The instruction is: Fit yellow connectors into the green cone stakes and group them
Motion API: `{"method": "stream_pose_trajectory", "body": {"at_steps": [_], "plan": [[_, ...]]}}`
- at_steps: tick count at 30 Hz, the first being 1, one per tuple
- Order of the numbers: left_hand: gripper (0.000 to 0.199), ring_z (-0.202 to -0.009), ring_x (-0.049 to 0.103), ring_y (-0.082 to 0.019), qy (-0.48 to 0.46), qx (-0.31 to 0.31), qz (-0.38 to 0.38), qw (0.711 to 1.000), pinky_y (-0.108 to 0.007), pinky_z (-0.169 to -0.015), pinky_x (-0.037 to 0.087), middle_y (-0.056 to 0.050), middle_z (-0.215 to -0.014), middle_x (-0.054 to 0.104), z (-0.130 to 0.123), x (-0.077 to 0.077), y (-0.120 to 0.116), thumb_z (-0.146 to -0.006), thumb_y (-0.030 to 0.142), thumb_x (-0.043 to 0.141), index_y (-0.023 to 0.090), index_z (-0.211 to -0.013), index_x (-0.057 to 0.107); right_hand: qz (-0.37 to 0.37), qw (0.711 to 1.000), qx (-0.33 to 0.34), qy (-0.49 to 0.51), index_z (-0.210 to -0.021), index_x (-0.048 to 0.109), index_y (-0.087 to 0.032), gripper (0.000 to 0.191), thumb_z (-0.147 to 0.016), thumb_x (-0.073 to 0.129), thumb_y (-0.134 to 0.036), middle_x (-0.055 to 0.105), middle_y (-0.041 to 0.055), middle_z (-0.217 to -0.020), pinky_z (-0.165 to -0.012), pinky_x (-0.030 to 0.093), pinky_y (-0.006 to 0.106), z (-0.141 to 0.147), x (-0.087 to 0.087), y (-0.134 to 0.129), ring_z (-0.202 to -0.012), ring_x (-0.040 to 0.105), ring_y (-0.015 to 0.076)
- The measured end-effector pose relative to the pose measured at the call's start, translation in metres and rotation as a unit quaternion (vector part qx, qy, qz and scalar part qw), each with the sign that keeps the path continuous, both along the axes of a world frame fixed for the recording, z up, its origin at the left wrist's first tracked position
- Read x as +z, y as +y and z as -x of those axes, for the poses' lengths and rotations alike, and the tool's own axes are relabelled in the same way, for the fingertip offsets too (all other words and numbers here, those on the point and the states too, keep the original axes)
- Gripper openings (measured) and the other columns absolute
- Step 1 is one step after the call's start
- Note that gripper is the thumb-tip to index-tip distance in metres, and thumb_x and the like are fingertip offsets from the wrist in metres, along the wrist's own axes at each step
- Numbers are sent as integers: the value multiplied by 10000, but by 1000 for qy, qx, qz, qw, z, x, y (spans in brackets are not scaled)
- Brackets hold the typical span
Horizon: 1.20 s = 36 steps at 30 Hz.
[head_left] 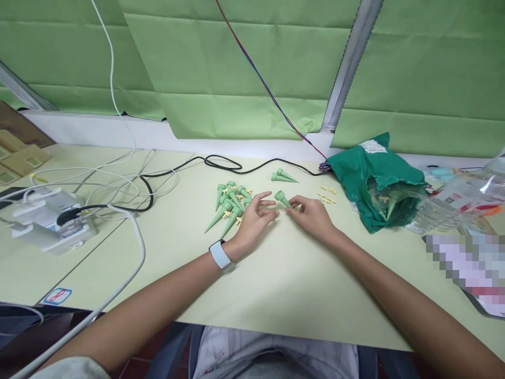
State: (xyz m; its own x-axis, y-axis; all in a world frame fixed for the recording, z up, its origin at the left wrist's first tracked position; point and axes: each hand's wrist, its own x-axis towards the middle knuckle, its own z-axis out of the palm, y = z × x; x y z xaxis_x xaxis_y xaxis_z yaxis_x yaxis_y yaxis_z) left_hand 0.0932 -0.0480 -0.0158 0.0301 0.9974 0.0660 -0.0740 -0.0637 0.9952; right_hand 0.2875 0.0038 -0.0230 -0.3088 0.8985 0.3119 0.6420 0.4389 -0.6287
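Note:
Pinched in the fingers of my right hand (pixel 311 216) is a green spike (pixel 282 198), its round cap pointing up and to the left. My left hand (pixel 257 220), with a pale blue watch strap at the wrist, has its fingers apart just left of that cap and holds nothing. Beside my left hand lies a pile of several green spikes (pixel 222 211) with small yellow pieces among them. Two more green spikes (pixel 284 176) lie farther back on the table. Several small yellow pieces (pixel 327 199) are scattered behind my right hand.
An open dark green bag (pixel 371 184) with spikes inside stands at the back right, beside a clear plastic bottle (pixel 465 197). A power strip (pixel 55 221) with plugs and tangled white and black cables occupies the left side. A pale table (pixel 252 295) reaches to my lap.

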Motion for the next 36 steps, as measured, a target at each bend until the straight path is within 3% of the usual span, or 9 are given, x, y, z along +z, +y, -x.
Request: {"method": "stream_pose_trajectory", "body": {"at_steps": [3, 8, 12, 16, 23, 28, 30, 33, 36], "plan": [[508, -1031, 665, -187, 49, -9, -17, 999, -367, -933, 500, -101, -1322, 558, -1, -4, -2, -836, 199, 649, 255, -1328, 535, -28, 990, -42, -129, -964, 750, -262, 143, -887, 662, -346, 772, 16, -951, -673, 400, 290, -3, 8, 27, -822, 665, 207], [159, -953, 646, -201, 110, -39, -22, 993, -330, -844, 472, -45, -951, 650, -3, -5, -5, -855, 213, 598, 200, -1013, 602, -69, 955, -33, -287, -988, 747, -226, 196, -939, 575, -306, 714, 89, -1100, -727, 435, 306, 17, 17, 70, -972, 661, 248], [116, -911, 648, -196, 107, -47, -22, 993, -328, -826, 466, -41, -923, 661, -2, -2, -4, -846, 199, 572, 196, -958, 601, -83, 939, -28, -333, -1051, 723, -163, 233, -955, 519, -221, 648, 161, -1188, -797, 459, 327, 29, 22, 101, -1052, 642, 283], [108, -894, 650, -191, 100, -53, -17, 993, -324, -813, 467, -44, -922, 668, 0, -4, -2, -836, 191, 567, 193, -939, 597, -75, 938, -29, -336, -1119, 681, -141, 248, -941, 508, -149, 643, 168, -1160, -823, 468, 328, 33, 23, 117, -1059, 638, 288], [120, -899, 641, -189, 95, -56, -19, 994, -311, -798, 462, -44, -903, 662, -2, -5, -3, -817, 163, 558, 190, -923, 607, -70, 945, -57, -314, -1198, 621, -147, 345, -904, 467, -52, 621, 176, -1206, -824, 465, 319, 35, 18, 115, -1047, 629, 274], [115, -865, 627, -190, 113, -62, -26, 991, -310, -765, 459, -43, -874, 664, -2, -1, -6, -824, 168, 540, 191, -899, 623, -86, 955, -65, -276, -1203, 619, -131, 342, -912, 451, -71, 619, 193, -1227, -823, 451, 344, 43, 18, 97, -1089, 604, 297], [133, -843, 617, -191, 143, -84, -52, 985, -311, -742, 460, -46, -881, 665, -2, 1, -9, -817, 153, 525, 194, -889, 630, -75, 971, -23, -226, -1187, 627, -142, 304, -932, 463, -119, 634, 173, -1224, -821, 447, 337, 52, 19, 85, -1079, 603, 276], [179, -810, 607, -190, 200, -143, -111, 963, -304, -701, 459, -50, -896, 670, -2, 4, -15, -786, 118, 521, 195, -897, 638, -31, 983, 89, -155, -1094, 673, -196, 212, -961, 519, -253, 702, 73, -1092, -759, 451, 280, 70, 20, 65, -929, 636, 193], [186, -756, 596, -180, 254, -215, -172, 927, -290, -651, 437, -48, -863, 676, -3, 7, -21, -780, 96, 521, 196, -884, 639, 36, 982, 146, -116, -1093, 671, -244, 341, -933, 589, -534, 724, 5, -961, -653, 424, 254, 87, 20, 47, -778, 631, 155]]}}
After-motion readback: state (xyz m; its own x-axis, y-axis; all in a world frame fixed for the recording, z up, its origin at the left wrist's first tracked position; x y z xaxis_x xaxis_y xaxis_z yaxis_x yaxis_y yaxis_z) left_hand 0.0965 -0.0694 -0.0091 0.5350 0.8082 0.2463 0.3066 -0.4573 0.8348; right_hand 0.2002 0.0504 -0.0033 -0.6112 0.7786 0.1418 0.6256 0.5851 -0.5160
